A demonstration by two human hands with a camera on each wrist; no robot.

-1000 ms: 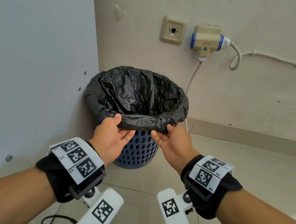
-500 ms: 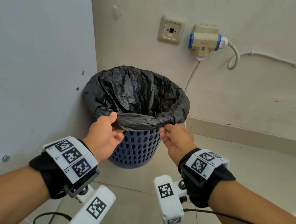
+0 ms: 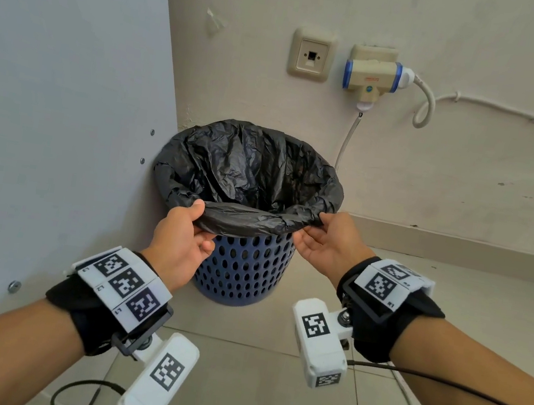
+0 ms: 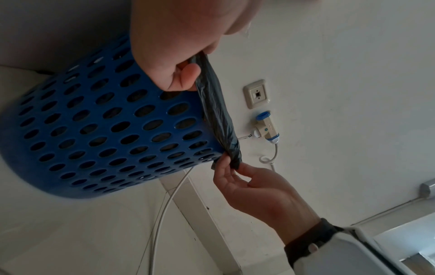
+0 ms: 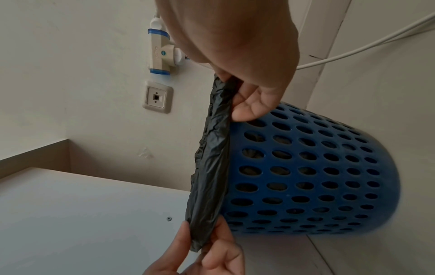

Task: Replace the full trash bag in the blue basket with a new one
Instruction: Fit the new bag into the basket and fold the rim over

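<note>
your left hand (image 3: pixel 180 241) and right hand (image 3: pixel 329 242) each pinch the near rolled edge of the crinkled black plastic trash bag (image 3: pixel 249 172) lining the perforated blue plastic basket (image 3: pixel 245 268).

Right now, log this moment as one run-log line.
left hand: pinches bag edge | right hand: pinches bag edge | black trash bag: near edge lifted, rest still over rim | blue basket: upright on floor

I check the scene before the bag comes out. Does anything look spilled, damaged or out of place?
Nothing stands out. The blue basket stands upright on the floor, the black bag shows no tear or spill, and the left hand and right hand pinch its near edge.
</note>
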